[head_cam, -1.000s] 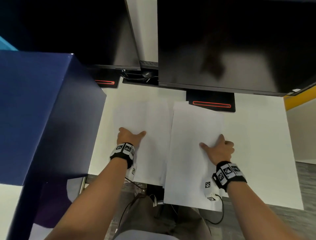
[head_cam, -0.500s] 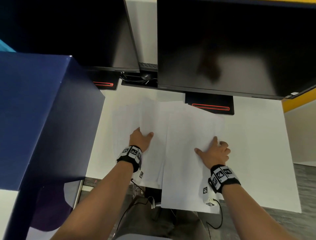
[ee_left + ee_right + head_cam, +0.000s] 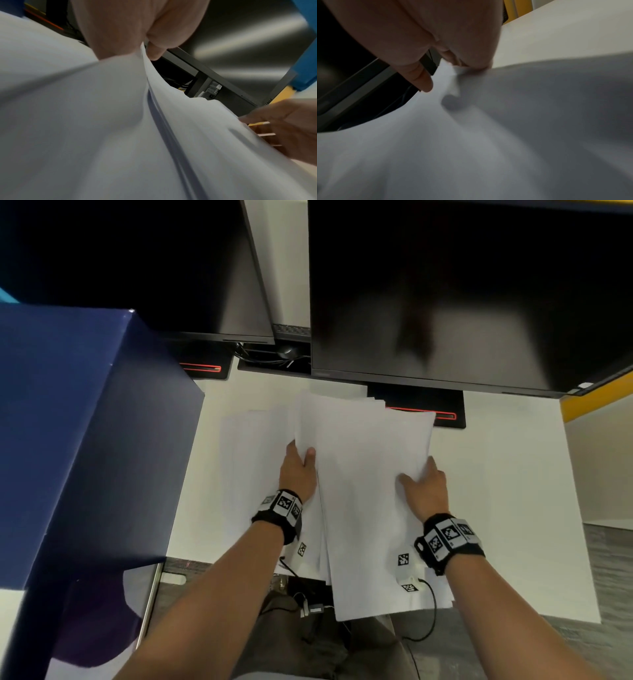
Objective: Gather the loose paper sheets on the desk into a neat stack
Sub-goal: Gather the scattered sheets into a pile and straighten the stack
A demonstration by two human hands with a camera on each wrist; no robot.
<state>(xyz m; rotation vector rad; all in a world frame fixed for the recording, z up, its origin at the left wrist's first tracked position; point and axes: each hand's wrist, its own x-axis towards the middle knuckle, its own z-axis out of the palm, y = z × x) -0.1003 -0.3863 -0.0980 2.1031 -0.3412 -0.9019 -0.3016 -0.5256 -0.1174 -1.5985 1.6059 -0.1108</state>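
**Inspector:** On the desk (image 3: 513, 474), in front of the right monitor (image 3: 462, 302), lies the gathered bundle of sheets (image 3: 366, 491). Its far edges are fanned and uneven; its near end overhangs the desk's front edge.

**Clerk:** And the hands?

**Inspector:** The left hand (image 3: 297, 474) grips the bundle's left edge, thumb on top and fingers (image 3: 154, 52) curled beneath. The right hand (image 3: 426, 486) grips the right edge likewise, thumb on top and fingers (image 3: 452, 56) pinching from under. The paper bows between them.

**Clerk:** Any sheets outside the bundle?

**Inspector:** Yes. More sheets (image 3: 253, 467) lie flat on the desk just left of the bundle, partly under it.

**Clerk:** Surroundings?

**Inspector:** The right monitor's base (image 3: 448, 409) is partly covered by the bundle's far edge. A second monitor (image 3: 137, 268) stands left of the first. A dark blue box (image 3: 85, 422) stands at the desk's left side, well left of the bundle.
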